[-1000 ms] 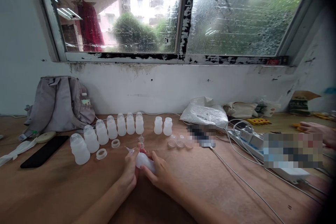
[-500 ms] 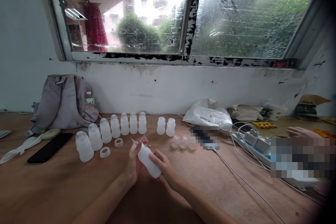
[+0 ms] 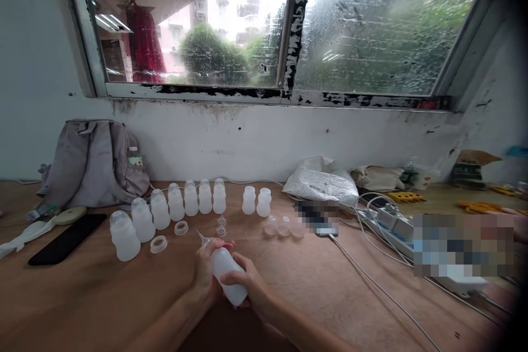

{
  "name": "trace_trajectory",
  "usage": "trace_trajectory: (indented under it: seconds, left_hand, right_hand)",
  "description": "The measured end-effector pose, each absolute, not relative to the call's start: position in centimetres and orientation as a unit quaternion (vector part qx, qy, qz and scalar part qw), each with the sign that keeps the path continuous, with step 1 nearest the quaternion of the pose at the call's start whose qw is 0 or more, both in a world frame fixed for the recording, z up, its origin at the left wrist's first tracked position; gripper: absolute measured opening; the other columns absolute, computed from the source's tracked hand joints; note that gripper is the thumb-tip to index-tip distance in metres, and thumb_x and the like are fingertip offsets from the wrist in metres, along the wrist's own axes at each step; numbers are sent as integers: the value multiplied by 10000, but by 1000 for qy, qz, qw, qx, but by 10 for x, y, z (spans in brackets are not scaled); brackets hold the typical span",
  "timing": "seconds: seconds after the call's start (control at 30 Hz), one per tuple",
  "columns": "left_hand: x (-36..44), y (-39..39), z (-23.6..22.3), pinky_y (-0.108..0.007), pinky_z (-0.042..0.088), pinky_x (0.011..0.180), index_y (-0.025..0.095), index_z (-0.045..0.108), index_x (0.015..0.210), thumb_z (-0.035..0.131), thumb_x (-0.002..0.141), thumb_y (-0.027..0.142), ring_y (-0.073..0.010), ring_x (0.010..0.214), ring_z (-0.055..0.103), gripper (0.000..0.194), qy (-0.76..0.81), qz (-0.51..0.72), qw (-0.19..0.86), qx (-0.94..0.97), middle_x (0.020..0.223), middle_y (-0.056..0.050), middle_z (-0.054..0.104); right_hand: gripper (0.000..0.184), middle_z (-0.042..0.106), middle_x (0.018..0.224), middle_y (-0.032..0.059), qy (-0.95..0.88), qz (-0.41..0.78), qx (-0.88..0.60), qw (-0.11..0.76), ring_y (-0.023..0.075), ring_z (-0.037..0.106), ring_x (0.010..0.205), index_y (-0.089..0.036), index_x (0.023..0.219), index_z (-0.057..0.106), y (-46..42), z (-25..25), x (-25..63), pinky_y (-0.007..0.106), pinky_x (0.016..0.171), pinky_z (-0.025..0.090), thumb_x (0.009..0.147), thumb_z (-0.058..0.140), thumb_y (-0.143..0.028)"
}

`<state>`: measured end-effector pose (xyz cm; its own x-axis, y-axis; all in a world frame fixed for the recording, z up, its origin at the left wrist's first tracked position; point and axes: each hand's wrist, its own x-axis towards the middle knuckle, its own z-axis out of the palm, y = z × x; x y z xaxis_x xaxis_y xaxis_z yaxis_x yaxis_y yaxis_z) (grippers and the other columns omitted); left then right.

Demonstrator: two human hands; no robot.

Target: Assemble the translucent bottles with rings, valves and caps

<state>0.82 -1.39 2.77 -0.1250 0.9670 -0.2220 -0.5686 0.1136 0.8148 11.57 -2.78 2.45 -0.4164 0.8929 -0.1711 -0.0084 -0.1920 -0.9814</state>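
Observation:
Both hands hold one translucent white plastic bottle (image 3: 225, 275) tilted above the wooden table (image 3: 313, 291). My right hand (image 3: 249, 289) wraps round its body. My left hand (image 3: 206, 275) pinches a clear teat-like tip (image 3: 204, 240) at the bottle's neck. Behind the hands, several capped bottles (image 3: 167, 209) stand in a curved row, with two uncapped bottles (image 3: 256, 201) to their right. Two white rings (image 3: 159, 243) and two small clear teats (image 3: 221, 226) lie in front of the row. Three clear caps (image 3: 283, 229) sit further right.
A grey backpack (image 3: 93, 162) leans on the wall at the left, with a black phone (image 3: 61, 246) before it. A white plastic bag (image 3: 322, 181), a power strip (image 3: 396, 225) and white cables (image 3: 371, 280) occupy the right side. A peeling window frame runs above.
The bottle has come nearer to me and lower in both hands, still tilted. Another person's hand at the far right has slipped almost out of sight.

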Motion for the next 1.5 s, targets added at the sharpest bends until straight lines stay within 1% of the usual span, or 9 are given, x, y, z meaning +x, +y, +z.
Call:
trace_trajectory:
  seconds: [0.17,0.37,0.53,0.63,0.7,0.87,1.1,1.23,1.5]
  left_hand:
    - [4,-8,28,-261,476,624,152,537,640,559,640,266,-203,796,588,116,367,638,605,305,725,-44,629]
    - [6,-3,28,-242,422,419,147,553,969,562,700,478,-165,558,573,427,317,518,685,402,726,-50,608]
    - [4,1,21,-257,454,632,140,588,933,609,687,442,-180,751,588,390,335,552,662,381,843,-75,635]
    - [-2,5,18,-254,440,644,158,587,965,609,680,457,-177,771,582,413,372,556,645,369,883,-71,634]
    - [-5,7,18,-235,422,618,165,595,955,612,677,451,-165,745,575,399,399,554,613,396,855,-55,635]
    - [-7,9,19,-234,403,679,152,619,908,665,627,405,-193,813,564,381,431,559,520,482,884,-60,639]
    - [-6,14,9,-280,417,711,169,638,829,718,546,351,-228,791,581,345,466,565,413,541,810,-64,655]
    - [-7,14,9,-270,418,686,185,652,811,717,540,348,-225,763,585,323,495,551,370,561,799,-55,659]
    - [-7,9,14,-272,429,661,192,656,838,705,549,362,-218,732,588,338,493,531,364,585,794,-52,663]
  right_hand:
    - [304,539,556,-15,-506,721,-339,330,82,439,375,-170,912,433,-21,17,117,152,306,235,673,526,-331]
    - [350,507,691,-13,-517,657,-328,441,92,492,538,-200,915,446,-7,19,118,168,400,337,769,446,-518]
    - [343,499,636,0,-675,423,-430,425,114,458,530,-180,803,562,25,19,152,218,457,357,770,440,-498]
    - [288,473,548,-20,-684,191,-529,465,142,459,507,-179,945,548,49,15,182,262,532,357,761,465,-385]
    - [363,471,519,-26,-663,139,-580,453,166,478,508,-152,1066,491,61,10,199,283,548,351,757,455,-339]
    - [327,473,496,-34,-645,161,-604,440,172,494,504,-155,968,533,71,6,212,289,542,360,702,521,-346]
    - [430,594,838,55,-498,408,-435,630,175,557,703,-170,913,521,56,34,198,243,459,421,620,630,-465]
    - [378,604,849,48,-485,500,-392,601,164,568,741,-164,890,542,47,37,191,255,526,473,627,655,-410]
    - [342,604,772,37,-537,528,-393,529,151,560,720,-143,865,537,34,36,173,268,569,483,647,654,-379]
